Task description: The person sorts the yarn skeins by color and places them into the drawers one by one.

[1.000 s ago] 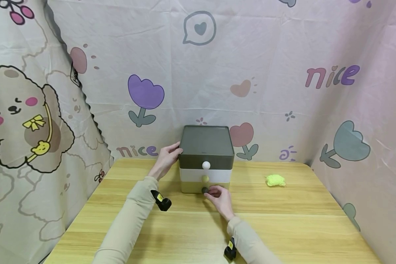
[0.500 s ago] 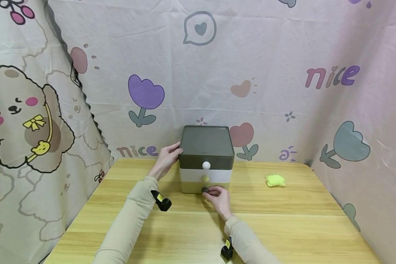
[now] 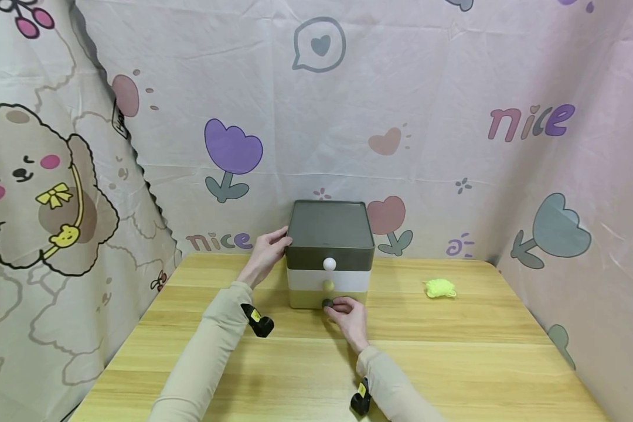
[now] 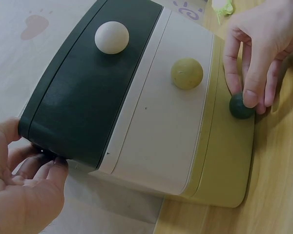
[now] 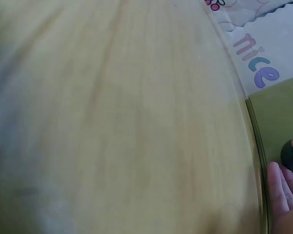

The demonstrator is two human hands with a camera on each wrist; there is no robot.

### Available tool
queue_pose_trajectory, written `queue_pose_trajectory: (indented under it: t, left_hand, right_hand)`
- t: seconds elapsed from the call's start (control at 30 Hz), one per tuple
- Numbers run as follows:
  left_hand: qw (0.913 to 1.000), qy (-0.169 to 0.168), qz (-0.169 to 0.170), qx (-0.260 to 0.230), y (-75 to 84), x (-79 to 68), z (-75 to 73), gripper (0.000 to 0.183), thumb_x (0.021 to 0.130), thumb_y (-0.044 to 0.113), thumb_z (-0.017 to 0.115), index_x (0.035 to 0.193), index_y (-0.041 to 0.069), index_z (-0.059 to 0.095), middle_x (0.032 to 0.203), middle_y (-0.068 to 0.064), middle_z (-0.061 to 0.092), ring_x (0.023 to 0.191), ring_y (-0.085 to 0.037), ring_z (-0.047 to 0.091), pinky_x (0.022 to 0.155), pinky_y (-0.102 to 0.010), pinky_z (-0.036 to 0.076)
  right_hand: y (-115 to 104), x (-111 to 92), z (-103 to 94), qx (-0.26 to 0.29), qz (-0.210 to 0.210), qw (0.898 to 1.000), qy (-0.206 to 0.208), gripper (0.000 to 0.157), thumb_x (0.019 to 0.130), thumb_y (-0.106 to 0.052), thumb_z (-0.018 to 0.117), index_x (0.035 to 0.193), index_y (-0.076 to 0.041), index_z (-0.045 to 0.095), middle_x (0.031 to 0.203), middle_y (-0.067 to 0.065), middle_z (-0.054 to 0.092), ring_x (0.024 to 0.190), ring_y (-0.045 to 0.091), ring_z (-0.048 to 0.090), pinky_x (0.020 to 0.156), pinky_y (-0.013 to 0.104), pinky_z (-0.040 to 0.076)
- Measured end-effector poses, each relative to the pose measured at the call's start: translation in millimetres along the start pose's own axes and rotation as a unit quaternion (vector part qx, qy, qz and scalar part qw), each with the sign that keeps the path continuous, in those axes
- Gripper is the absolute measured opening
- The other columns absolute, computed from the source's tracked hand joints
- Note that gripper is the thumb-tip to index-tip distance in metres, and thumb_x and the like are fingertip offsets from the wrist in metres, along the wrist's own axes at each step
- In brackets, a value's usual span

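A small three-tier drawer box (image 3: pixel 329 225) stands at the back of the table. Its tiers are dark green, white and olive, each with a round knob, and all sit flush in front. At the upper left front corner, my left hand (image 3: pixel 266 252) grips the box, thumb near the edge and bent fingers against the side, as the left wrist view shows. My right hand (image 3: pixel 350 319) pinches the dark green knob (image 4: pixel 240 106) of the bottom olive drawer (image 4: pixel 229 146) between thumb and fingers. Higher up are the olive knob (image 4: pixel 187 73) and the white knob (image 4: pixel 112 37).
A neon yellow bundle of yarn (image 3: pixel 440 288) lies to the right of the box. The wooden table (image 3: pixel 453 351) reaches a patterned cloth backdrop (image 3: pixel 427 88) behind it. Black wrist cameras (image 3: pixel 361 398) are strapped to both sleeves.
The right wrist and forearm have shifted slightly left, the fingers staying at the dark green knob. My left hand and the box look unmoved.
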State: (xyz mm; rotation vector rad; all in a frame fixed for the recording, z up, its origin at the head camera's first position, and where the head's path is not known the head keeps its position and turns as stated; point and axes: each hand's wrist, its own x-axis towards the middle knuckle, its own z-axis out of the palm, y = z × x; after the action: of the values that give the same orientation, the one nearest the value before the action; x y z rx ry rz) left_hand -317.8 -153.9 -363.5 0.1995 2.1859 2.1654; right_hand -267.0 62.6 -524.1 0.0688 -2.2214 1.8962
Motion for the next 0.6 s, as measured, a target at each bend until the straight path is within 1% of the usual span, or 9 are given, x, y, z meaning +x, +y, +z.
queue_pose_trajectory:
  t: [0.07,0.13,0.23,0.3,0.37,0.43,0.53,0.6]
  left_hand:
    - [1.0000,0.000,0.000,-0.001,0.0,0.4,-0.2,0.057,0.104,0.009,0.049,0.157,0.002,0.030,0.168,-0.012,0.020,0.154,-0.028,0.022,0.125,-0.046,0.025]
    - [1.0000,-0.001,0.001,-0.003,-0.2,0.8,-0.2,0.057,0.104,0.009,0.049,0.157,0.002,0.030,0.168,-0.012,0.020,0.154,-0.028,0.022,0.125,-0.045,0.026]
    - [1.0000,0.000,0.002,-0.002,-0.2,0.6,-0.1,0.057,0.104,0.009,0.049,0.157,0.002,0.030,0.168,-0.013,0.020,0.154,-0.028,0.023,0.125,-0.045,0.026]
    - [1.0000,-0.001,0.003,-0.002,-0.2,0.4,-0.2,0.057,0.104,0.009,0.049,0.157,0.002,0.030,0.168,-0.013,0.020,0.154,-0.028,0.023,0.125,-0.045,0.025]
    - [1.0000,-0.001,0.003,-0.003,-0.1,0.1,-0.4,0.057,0.104,0.008,0.048,0.157,0.002,0.029,0.168,-0.014,0.020,0.154,-0.029,0.023,0.125,-0.046,0.025]
    - [1.0000,-0.001,0.002,-0.003,-0.2,0.2,-0.6,0.057,0.104,0.009,0.049,0.157,0.002,0.030,0.168,-0.013,0.020,0.154,-0.029,0.022,0.125,-0.045,0.025]
    - [1.0000,0.001,0.002,-0.002,-0.2,0.3,-0.7,0.057,0.104,0.009,0.049,0.157,0.002,0.030,0.168,-0.012,0.021,0.154,-0.028,0.023,0.125,-0.045,0.026]
    - [1.0000,-0.001,0.003,0.000,0.0,0.4,-0.9,0.057,0.104,0.009,0.049,0.156,0.002,0.030,0.168,-0.013,0.021,0.154,-0.028,0.023,0.125,-0.045,0.026]
  right_hand:
    - [1.8,0.3,-0.6,0.006,-0.006,1.000,0.000,0.023,0.078,-0.005,0.082,0.096,0.008,0.073,0.088,0.024,0.076,0.075,0.011,0.073,0.063,0.019,0.059]
    - [3.6,0.1,-1.1,0.017,-0.020,1.000,0.000,0.023,0.078,-0.008,0.082,0.094,0.006,0.073,0.085,0.020,0.077,0.073,0.008,0.072,0.062,0.019,0.059]
    - [5.3,-0.8,-1.9,0.029,-0.062,0.998,0.000,0.022,0.078,-0.011,0.083,0.090,0.005,0.073,0.079,0.014,0.077,0.070,0.005,0.070,0.059,0.020,0.058]
    - [5.9,-0.9,-2.3,0.030,-0.078,0.996,0.000,0.023,0.078,-0.011,0.083,0.089,0.005,0.073,0.077,0.012,0.077,0.069,0.004,0.070,0.058,0.020,0.058]
    - [5.2,-0.5,-2.5,0.025,-0.070,0.997,0.002,0.023,0.077,-0.010,0.083,0.090,0.006,0.073,0.078,0.014,0.077,0.069,0.005,0.070,0.059,0.019,0.058]
    - [3.6,0.2,-2.4,0.012,-0.040,0.999,0.003,0.023,0.077,-0.009,0.084,0.091,0.006,0.074,0.081,0.018,0.077,0.071,0.007,0.071,0.061,0.017,0.057]
    - [1.6,1.8,-1.6,-0.006,-0.008,1.000,0.002,0.023,0.077,-0.004,0.083,0.094,0.009,0.074,0.086,0.024,0.076,0.074,0.014,0.073,0.062,0.014,0.055]
    - [1.2,2.7,-1.2,-0.007,0.003,1.000,0.003,0.023,0.078,-0.003,0.082,0.096,0.010,0.073,0.088,0.027,0.076,0.075,0.018,0.074,0.061,0.013,0.053]
